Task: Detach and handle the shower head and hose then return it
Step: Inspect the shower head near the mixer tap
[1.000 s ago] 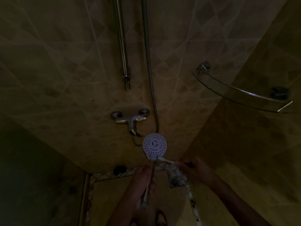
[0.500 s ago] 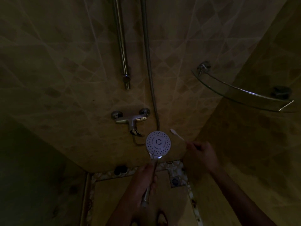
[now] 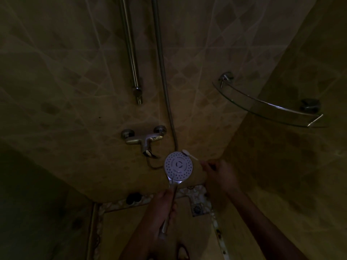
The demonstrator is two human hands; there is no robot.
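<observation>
In the dim shower stall, a dark round object sat low on the wall, to the left of the left hand's fingers. Up and to the left of those fingers, the chrome mixer tap stood on the tiled wall, with the slide rail running upward well above it.

The left hand had its fingers curled round the chrome handle of the shower head, gripping it partway down. The round white spray face rose just above those fingers, turned toward the camera. The hose hung down the wall above the shower head, curving in behind the face and looping under the tap.

Between the two hands, lower down, a square floor drain lay in the pebble border of the floor.

The right hand sat just right of the spray face, its fingers pinched on the end of a thin white toothbrush. The brush head reached up and left from those fingers to the upper right rim of the spray face; whether it touched the rim could not be told.

Well above and to the right of the right fingers, a curved glass shelf spanned the corner.
</observation>
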